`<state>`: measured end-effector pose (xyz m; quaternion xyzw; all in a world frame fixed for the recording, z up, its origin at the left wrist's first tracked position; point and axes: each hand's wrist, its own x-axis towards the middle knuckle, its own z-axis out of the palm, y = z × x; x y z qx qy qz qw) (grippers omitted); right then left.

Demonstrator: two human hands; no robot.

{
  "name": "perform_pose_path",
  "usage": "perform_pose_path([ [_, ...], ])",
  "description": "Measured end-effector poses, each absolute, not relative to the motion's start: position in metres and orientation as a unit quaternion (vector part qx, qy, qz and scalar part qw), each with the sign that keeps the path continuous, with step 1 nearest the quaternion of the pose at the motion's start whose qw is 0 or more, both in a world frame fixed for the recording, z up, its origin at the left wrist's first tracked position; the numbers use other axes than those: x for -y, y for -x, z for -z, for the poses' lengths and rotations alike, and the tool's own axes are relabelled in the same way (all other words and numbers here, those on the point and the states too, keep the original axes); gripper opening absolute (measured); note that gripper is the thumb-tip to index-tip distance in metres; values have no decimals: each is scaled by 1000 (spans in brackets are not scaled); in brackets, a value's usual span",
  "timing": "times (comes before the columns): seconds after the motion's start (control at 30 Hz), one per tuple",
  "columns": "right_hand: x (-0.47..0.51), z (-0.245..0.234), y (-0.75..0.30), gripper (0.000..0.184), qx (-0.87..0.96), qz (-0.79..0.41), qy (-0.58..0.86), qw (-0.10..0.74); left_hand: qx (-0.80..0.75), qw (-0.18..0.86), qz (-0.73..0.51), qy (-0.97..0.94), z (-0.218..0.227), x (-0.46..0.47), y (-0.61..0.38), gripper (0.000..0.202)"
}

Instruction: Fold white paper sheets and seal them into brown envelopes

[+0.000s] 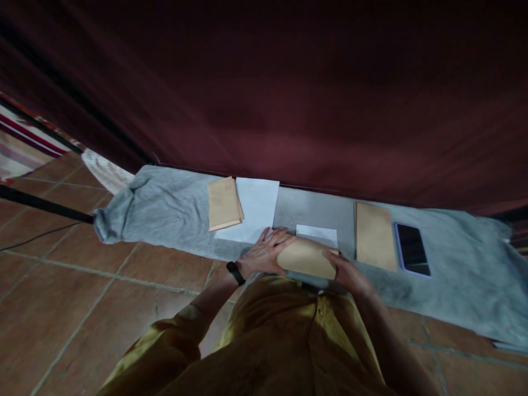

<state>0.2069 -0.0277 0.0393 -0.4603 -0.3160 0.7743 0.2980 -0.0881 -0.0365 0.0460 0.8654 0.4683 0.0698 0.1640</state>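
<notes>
A brown paper envelope (308, 257) lies crosswise close in front of my body, its surface slightly bowed. My left hand (266, 253), with a black band at the wrist, rests on the envelope's left end, its fingers spread. At the other end, my right hand (345, 271) grips the right edge with the thumb on top; its other fingers are hidden. Just beyond the envelope a small white paper (317, 235) shows in part. Left of that, a large white sheet (258, 206) lies partly under a small stack of brown envelopes (224, 203).
To the right are another brown envelope or stack (375, 236) and a dark-screened phone (413, 249). Everything lies on a narrow surface covered with a grey cloth (169, 206). A dark red fabric (264, 121) hangs along its far edge. Tiled floor (94, 308) shows below.
</notes>
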Motion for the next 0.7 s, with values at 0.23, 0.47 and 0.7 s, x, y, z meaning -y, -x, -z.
perform_pose_path([
  [0.23,31,-35,-208,58,311,-758,478,317,-457,174,-65,-870,-44,34,93,117],
  [0.47,26,-34,-210,57,385,-692,540,285,-424,170,-76,-886,-39,33,57,117],
  [0.7,28,-46,-229,42,560,-596,526,235,-450,138,-79,-879,-48,34,54,105],
])
